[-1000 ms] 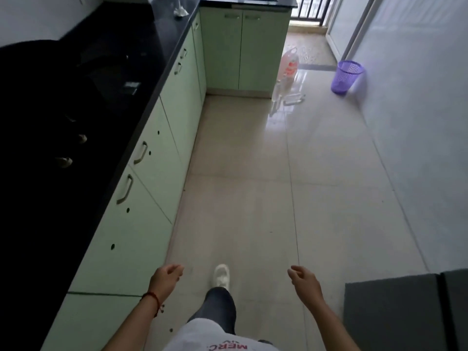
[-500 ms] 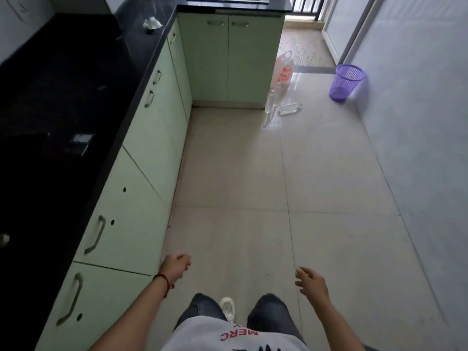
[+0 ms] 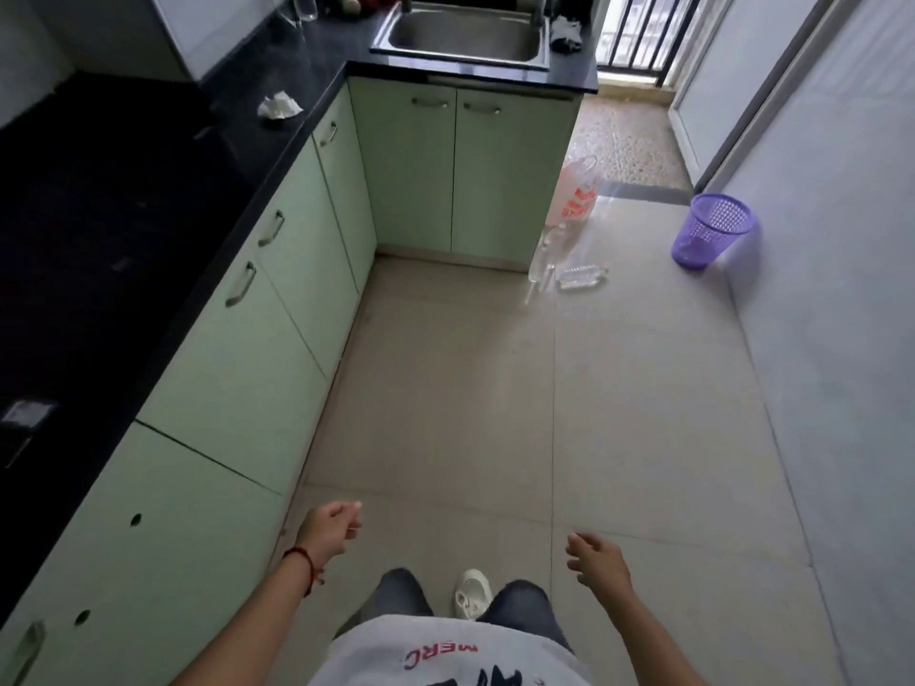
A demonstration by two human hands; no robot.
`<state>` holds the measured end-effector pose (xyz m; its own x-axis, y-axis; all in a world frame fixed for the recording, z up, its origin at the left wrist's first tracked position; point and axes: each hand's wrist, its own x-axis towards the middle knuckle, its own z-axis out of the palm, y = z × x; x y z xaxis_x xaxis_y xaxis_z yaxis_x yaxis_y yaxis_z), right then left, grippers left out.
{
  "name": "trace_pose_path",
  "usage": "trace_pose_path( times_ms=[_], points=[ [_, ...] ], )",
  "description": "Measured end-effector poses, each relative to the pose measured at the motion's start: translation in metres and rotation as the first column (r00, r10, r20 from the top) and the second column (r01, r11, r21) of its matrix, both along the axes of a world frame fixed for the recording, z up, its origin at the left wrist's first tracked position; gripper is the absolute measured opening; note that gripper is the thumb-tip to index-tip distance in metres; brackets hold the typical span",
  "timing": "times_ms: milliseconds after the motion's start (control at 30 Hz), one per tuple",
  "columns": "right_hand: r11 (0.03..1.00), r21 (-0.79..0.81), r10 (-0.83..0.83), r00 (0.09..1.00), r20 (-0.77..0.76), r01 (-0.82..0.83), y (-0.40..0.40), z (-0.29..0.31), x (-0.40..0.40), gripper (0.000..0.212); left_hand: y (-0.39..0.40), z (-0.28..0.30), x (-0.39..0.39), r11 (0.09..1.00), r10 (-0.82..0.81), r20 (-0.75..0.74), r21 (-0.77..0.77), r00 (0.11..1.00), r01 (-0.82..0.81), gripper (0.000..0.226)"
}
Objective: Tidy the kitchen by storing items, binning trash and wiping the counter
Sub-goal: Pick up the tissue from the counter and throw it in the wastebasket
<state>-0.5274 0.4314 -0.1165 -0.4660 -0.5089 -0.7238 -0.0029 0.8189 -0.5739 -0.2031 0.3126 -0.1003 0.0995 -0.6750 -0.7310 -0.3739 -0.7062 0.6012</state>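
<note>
A black counter point(image 3: 124, 200) runs along the left and turns at the far end, where a steel sink point(image 3: 465, 34) is set. On it lies a crumpled white tissue point(image 3: 279, 107). A dark cloth point(image 3: 567, 34) sits right of the sink. A purple mesh bin point(image 3: 710, 230) stands by the right wall. On the floor near the cabinet corner are a clear plastic bottle point(image 3: 582, 278) lying down, an upright bottle point(image 3: 542, 257) and a white-and-red plastic bag point(image 3: 574, 193). My left hand point(image 3: 329, 529) and right hand point(image 3: 596, 559) hang low over the floor, both holding nothing, fingers loosely curled.
Pale green cabinets point(image 3: 277, 309) with metal handles line the left side. A glass point(image 3: 302, 5) and some round fruit point(image 3: 359, 2) stand at the far counter. A small flat packet point(image 3: 25, 413) lies on the near counter. A barred balcony door point(image 3: 638, 32) is beyond.
I have walked forward along the cabinets; the sink, tissue, bin and floor bottles are closer. Both hands stay low and hold nothing.
</note>
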Motion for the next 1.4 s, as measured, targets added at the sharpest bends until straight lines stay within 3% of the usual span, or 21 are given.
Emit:
trace_pose_path(
  times_ms=[267,433,633,967,1233,1400],
  points=[
    [0.983,-0.101,0.155,0.988,-0.008,-0.155,-0.199,0.02,-0.039,0.012,-0.104,-0.017,-0.016,0.977,0.21,-0.024,0.043,0.977,-0.209,0.019],
    [0.977,-0.099,0.185,0.982,-0.036,-0.188,-0.309,0.009,-0.048,0.021,-0.201,-0.031,-0.023,0.958,0.277,-0.019,0.082,0.961,-0.275,0.025],
    [0.981,-0.054,0.185,0.982,-0.043,-0.187,-0.405,0.008,-0.058,0.022,-0.336,-0.015,-0.041,0.974,0.226,-0.054,0.04,0.973,-0.224,0.01],
    [0.97,-0.009,0.241,0.97,-0.019,-0.241,-0.564,0.001,-0.056,0.014,-0.523,0.01,-0.046,0.967,0.206,-0.073,-0.134,0.976,-0.215,0.013],
    [0.876,-0.064,0.478,0.878,-0.023,-0.479,-0.747,-0.001,-0.025,0.017,-0.59,0.019,-0.022,0.928,0.351,-0.028,-0.126,0.936,-0.352,0.018],
    [0.749,-0.127,0.65,0.758,-0.049,-0.65,-0.857,0.014,0.022,0.018,-0.623,0.043,-0.016,0.893,0.4,0.02,-0.236,0.916,-0.384,0.013]
  ],
)
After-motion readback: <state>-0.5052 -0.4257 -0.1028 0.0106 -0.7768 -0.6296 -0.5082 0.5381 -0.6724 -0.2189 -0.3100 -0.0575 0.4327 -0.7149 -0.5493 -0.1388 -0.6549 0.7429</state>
